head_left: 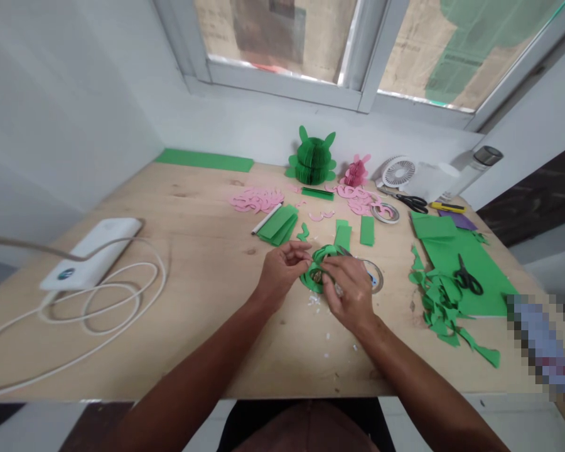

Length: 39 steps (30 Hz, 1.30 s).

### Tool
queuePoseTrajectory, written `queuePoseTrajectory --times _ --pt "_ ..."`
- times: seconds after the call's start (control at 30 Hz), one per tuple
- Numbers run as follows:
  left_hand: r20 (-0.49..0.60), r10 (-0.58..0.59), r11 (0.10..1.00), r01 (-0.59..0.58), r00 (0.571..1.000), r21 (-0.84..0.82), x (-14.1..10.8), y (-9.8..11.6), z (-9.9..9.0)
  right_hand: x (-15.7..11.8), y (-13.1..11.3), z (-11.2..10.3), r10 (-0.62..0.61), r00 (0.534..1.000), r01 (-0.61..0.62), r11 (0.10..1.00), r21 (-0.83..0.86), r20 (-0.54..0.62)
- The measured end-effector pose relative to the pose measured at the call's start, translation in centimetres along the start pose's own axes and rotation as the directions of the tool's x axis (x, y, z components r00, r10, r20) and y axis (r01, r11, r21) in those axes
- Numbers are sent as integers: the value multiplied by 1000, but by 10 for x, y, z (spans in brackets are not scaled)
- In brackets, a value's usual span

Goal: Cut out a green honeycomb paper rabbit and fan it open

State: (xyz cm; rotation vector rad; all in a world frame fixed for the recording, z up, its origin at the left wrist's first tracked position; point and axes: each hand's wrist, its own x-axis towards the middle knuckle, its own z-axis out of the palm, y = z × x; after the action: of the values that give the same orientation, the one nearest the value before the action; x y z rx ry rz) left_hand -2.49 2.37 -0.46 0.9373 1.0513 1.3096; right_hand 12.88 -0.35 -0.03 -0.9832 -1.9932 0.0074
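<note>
Near the table's middle, curved green paper cut-outs (312, 282) lie stacked between my two hands. My left hand (282, 271) comes in from the left, thumb and forefinger pinched at their edge; what sits between those fingertips is too small to make out. From the other side my right hand (351, 287) presses its fingers together on a green paper cut-out, hiding part of it. Just right of that hand lies a tape roll (378, 278), partly covered. Small white scraps (314, 301) are scattered below the cut-outs. Folded green paper pieces (279, 225) lie beyond my left hand beside a pen (267, 218).
Green scraps (440, 301) and scissors (468, 276) lie right, over a green sheet (487, 270). At the back are a green paper figure (314, 160), a pink one (356, 172), pink cut-outs (254, 199) and a fan (398, 171). A power bank (94, 251) with looped cable sits left.
</note>
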Motion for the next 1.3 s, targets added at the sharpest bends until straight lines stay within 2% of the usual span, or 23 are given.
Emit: queuePoseTrajectory --times 0.07,0.13,0.2,0.27,0.33,0.43,0.53,0.63,0.77,1.0,1.3 --pt "1 1 1000 -1 1000 -7 0 0 0 0 5 -1 104 989 -101 994 28 -102" --pt "16 0 1000 0 1000 -19 0 0 -1 0 13 -1 257 954 -240 964 117 -155" --pt "43 -2 999 4 999 -40 0 -1 -1 0 22 2 433 896 -394 877 276 -100" --pt "69 -2 998 6 998 -57 0 -1 -1 0 29 5 569 820 -530 705 471 70" --pt "83 -4 998 9 997 -64 -1 0 -1 0 31 7 576 778 -587 523 618 252" --pt "108 -27 998 34 994 -61 -3 2 1 3 26 7 555 721 -641 309 702 414" --pt "146 -54 996 64 988 -61 -5 5 3 6 20 4 584 677 -649 186 738 448" --pt "172 -62 995 74 983 -65 -7 6 4 8 18 1 609 633 -663 109 740 478" --pt "202 -65 996 76 977 -48 -7 6 3 8 21 0 603 616 -679 79 730 508" --pt "280 -56 997 69 958 -39 -7 6 1 7 25 -2 590 615 -713 134 688 523" --pt "301 -53 997 67 952 -38 -7 7 1 6 27 -2 578 623 -718 156 679 527"
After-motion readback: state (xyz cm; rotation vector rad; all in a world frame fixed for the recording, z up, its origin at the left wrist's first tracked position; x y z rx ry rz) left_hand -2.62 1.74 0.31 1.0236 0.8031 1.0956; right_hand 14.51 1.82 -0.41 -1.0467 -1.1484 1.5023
